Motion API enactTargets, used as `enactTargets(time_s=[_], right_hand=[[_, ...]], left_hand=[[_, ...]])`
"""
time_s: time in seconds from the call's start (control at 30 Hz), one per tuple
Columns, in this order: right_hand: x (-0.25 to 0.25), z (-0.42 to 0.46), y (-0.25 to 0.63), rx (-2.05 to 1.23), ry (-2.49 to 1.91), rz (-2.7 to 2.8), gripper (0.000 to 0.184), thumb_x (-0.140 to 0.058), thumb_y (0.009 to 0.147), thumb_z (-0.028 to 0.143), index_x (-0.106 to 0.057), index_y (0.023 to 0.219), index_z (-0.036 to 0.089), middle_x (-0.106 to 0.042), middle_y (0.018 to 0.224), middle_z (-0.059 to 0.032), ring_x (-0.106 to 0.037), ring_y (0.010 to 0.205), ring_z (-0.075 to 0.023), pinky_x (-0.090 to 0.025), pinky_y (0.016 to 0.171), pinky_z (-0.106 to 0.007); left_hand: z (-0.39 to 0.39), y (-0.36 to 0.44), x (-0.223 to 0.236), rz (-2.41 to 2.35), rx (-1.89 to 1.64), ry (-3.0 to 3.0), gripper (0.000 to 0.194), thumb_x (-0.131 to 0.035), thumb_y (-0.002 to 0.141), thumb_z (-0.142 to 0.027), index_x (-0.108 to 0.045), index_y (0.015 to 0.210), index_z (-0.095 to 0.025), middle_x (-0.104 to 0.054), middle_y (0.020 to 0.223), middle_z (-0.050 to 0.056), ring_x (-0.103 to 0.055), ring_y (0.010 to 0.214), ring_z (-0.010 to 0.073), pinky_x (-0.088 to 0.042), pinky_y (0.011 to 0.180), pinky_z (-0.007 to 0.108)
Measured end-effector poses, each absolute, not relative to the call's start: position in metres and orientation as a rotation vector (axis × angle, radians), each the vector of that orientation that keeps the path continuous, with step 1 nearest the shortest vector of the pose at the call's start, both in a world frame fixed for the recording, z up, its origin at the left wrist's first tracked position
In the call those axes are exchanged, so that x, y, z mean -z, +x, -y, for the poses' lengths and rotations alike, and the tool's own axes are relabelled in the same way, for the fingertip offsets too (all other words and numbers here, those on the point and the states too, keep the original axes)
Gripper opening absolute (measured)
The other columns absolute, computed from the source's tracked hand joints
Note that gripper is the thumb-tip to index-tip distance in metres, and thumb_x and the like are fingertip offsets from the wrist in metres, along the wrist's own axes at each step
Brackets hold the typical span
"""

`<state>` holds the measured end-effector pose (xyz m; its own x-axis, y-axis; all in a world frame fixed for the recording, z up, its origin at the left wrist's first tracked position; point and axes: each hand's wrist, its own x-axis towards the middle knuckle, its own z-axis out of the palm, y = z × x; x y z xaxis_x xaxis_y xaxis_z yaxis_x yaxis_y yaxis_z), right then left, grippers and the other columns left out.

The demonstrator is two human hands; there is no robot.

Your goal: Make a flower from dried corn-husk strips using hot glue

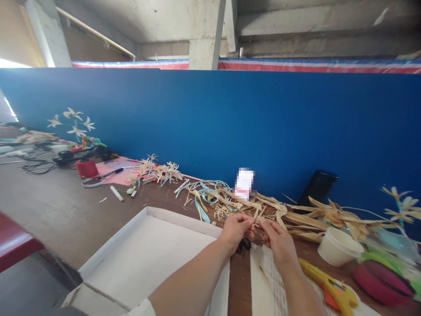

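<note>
My left hand (237,230) and my right hand (276,237) meet fingertip to fingertip over the table, each closed in a pinch. Between the fingertips is something small and pale, too small to make out. Just beneath my left hand lies a black-handled tool (244,245), mostly hidden. Dry tan husk strips (302,221) and small scraps (223,213) are spread beyond both hands. Under my right forearm are printed paper sheets (263,267). A yellow glue gun (329,281) lies to the right of that arm.
A shallow white box (144,245) stands left of my arms. To the right are a white cup (340,248) and a dark pink pouch (383,281). Blue ribbon (201,208), husk flowers (169,171) and a red spool-like item (87,168) line the back, before a blue partition (197,123).
</note>
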<state>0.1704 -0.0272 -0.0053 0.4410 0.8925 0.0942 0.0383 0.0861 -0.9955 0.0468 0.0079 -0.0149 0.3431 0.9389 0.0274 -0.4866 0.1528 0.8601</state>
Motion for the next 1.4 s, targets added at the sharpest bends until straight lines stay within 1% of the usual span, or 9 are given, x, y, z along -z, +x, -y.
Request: enactTargets(time_s=[0.17,0.23,0.4,0.5,0.63,0.9,1.17,1.4], right_hand=[[0.001,0.029,0.167,-0.893,-1.273,0.799,0.029,-0.075,0.055,0.04,-0.066,0.072,0.018,-0.051,0.052,0.0029,-0.037,0.043,-0.008,-0.027,0.036,-0.021],[0.0,0.029,0.168,-0.955,-1.233,0.788,0.029,-0.076,0.054,0.039,-0.065,0.069,0.017,-0.051,0.053,0.0031,-0.036,0.043,-0.0071,-0.027,0.036,-0.02],[0.0,0.03,0.17,-1.13,-1.096,0.747,0.026,-0.077,0.056,0.034,-0.061,0.066,0.016,-0.051,0.06,0.0027,-0.036,0.045,-0.0049,-0.026,0.036,-0.018],[-0.001,0.03,0.17,-1.179,-1.077,0.73,0.024,-0.075,0.058,0.033,-0.059,0.066,0.016,-0.049,0.06,0.0033,-0.036,0.044,-0.0048,-0.026,0.035,-0.018],[0.0,0.028,0.172,-1.134,-1.068,0.714,0.022,-0.073,0.06,0.031,-0.058,0.066,0.017,-0.048,0.059,0.0042,-0.035,0.043,-0.0046,-0.025,0.034,-0.018],[0.006,0.026,0.179,-1.082,-1.006,0.645,0.025,-0.076,0.06,0.03,-0.057,0.066,0.015,-0.049,0.064,0.0038,-0.033,0.046,-0.0028,-0.025,0.034,-0.014],[0.002,0.027,0.174,-0.969,-1.095,0.711,0.027,-0.076,0.058,0.034,-0.058,0.065,0.015,-0.048,0.059,0.0032,-0.034,0.045,-0.0048,-0.025,0.034,-0.017],[0.005,0.025,0.175,-0.965,-1.109,0.714,0.026,-0.075,0.059,0.035,-0.058,0.064,0.015,-0.046,0.057,0.0036,-0.033,0.046,-0.0051,-0.025,0.035,-0.017]], left_hand=[[-0.007,0.048,0.016,-0.623,-1.094,0.94,0.04,-0.075,0.055,-0.043,-0.061,0.074,-0.01,-0.058,0.057,0.0,-0.05,0.046,0.0068,-0.042,0.047,0.02],[-0.006,0.048,0.016,-0.628,-1.088,0.951,0.041,-0.075,0.055,-0.043,-0.061,0.074,-0.01,-0.058,0.058,0.0,-0.05,0.046,0.0066,-0.043,0.048,0.02],[-0.004,0.047,0.012,-0.629,-1.075,0.979,0.04,-0.074,0.056,-0.044,-0.061,0.074,-0.011,-0.058,0.059,0.0,-0.05,0.045,0.0061,-0.041,0.048,0.02],[-0.003,0.047,0.011,-0.623,-1.072,0.987,0.039,-0.074,0.057,-0.044,-0.061,0.073,-0.011,-0.058,0.059,0.0,-0.049,0.044,0.006,-0.042,0.048,0.02],[-0.005,0.047,0.015,-0.627,-1.081,0.984,0.039,-0.073,0.058,-0.043,-0.061,0.076,-0.011,-0.059,0.06,0.0,-0.051,0.045,0.0065,-0.042,0.048,0.02],[-0.006,0.048,0.016,-0.628,-1.093,0.949,0.039,-0.075,0.057,-0.042,-0.061,0.075,-0.011,-0.06,0.058,0.0,-0.052,0.044,0.0066,-0.045,0.049,0.021],[-0.004,0.049,0.013,-0.626,-1.085,0.949,0.039,-0.076,0.055,-0.041,-0.063,0.075,-0.01,-0.062,0.059,0.003,-0.056,0.049,0.0085,-0.048,0.052,0.021],[-0.001,0.048,0.009,-0.603,-1.046,0.918,0.038,-0.077,0.056,-0.038,-0.063,0.075,-0.009,-0.063,0.06,0.003,-0.057,0.049,0.0094,-0.05,0.052,0.022]])
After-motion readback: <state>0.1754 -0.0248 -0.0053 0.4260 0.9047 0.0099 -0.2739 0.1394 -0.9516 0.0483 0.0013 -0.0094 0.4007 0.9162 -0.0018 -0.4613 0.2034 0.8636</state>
